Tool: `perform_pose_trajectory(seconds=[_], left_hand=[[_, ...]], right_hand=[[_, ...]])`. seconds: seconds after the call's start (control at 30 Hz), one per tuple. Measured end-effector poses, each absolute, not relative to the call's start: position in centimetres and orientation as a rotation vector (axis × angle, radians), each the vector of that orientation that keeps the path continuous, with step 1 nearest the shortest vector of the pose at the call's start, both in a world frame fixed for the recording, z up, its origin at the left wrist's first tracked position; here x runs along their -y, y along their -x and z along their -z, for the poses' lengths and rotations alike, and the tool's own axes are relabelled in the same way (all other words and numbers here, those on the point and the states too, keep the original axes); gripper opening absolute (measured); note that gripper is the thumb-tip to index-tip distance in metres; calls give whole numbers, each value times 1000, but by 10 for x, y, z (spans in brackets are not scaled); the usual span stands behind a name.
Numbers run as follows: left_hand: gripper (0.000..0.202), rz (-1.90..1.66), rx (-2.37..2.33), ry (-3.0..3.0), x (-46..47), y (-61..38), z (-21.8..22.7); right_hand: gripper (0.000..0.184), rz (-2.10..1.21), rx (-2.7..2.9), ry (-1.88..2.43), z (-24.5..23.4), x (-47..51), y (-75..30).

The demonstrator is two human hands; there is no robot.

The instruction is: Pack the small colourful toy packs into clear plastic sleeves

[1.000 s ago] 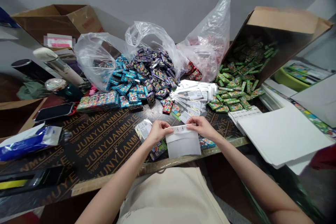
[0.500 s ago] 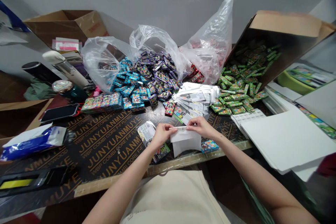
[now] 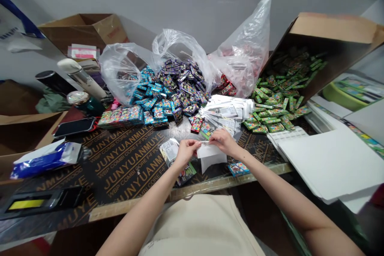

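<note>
Near the table's front edge, a folded piece of white card (image 3: 212,156) hangs between both hands. My left hand (image 3: 188,151) pinches its upper left corner, and my right hand (image 3: 222,141) grips the upper right end along the fold. Under and beside the left wrist lies a printed packet (image 3: 170,150), partly covered by that hand. Close to the right forearm sits a small blue box (image 3: 239,169). Just beyond the hands are a red box (image 3: 196,124) and a fanned stack of printed white packets (image 3: 223,111).
Heaps of blue boxes (image 3: 154,102), purple boxes (image 3: 186,78) and green boxes (image 3: 274,108) spread along the back, near clear plastic bags (image 3: 252,36). White card sheets (image 3: 327,156) lie at right. A phone (image 3: 74,127) and a blue packet (image 3: 46,160) lie at left.
The right hand has shifted left along the card's top edge, closer to the left hand. The whole view has swung slightly, so the surroundings sit further right.
</note>
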State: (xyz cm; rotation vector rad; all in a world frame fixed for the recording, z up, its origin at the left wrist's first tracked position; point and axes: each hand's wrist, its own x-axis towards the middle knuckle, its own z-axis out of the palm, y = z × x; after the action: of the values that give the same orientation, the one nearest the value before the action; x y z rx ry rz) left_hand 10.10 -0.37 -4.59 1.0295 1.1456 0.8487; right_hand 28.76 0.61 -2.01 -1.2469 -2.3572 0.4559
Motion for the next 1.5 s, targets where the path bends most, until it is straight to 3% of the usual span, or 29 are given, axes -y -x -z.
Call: perform_pose_trajectory(seconds=[0.07,0.17,0.23,0.33,0.43,0.6,0.73,0.97,1.23,1.37,1.5], left_hand=[[33,-861,-1163,-1016,1,-98,49],[31,-890,-1214,-986,-6,-83,56],[30,-903,-1251,-959,-12,-70,59],[29,-890,-1278,-922,-19,-53,61],[27,-825,-1261,-889,-23,-50,60],[23,-712,-1211,-828,-23,-65,64],[19,-696,-1195,-777,-21,-71,68],[13,-650,-1204,-691,-7,-121,84],[15,-639,-1206,-741,2,-157,101],[11,-645,-1203,-766,2,-145,102],[11,-657,-1230,-806,-1,-143,101]], right_hand=[[18,-374,2383,1276,17,-2,-295],[66,-426,2374,1410,17,14,-322],[78,-641,2431,1496,23,30,-346],[60,-1044,2386,1531,39,56,-378],[44,-1224,2136,1585,52,73,-393],[69,-1301,1986,1601,60,87,-397],[52,-1341,1907,1593,58,90,-403],[51,-571,1584,1521,29,62,-392],[34,4,2187,1816,81,63,-341],[32,67,2124,1809,80,52,-330],[28,-104,2184,1681,82,25,-305]])
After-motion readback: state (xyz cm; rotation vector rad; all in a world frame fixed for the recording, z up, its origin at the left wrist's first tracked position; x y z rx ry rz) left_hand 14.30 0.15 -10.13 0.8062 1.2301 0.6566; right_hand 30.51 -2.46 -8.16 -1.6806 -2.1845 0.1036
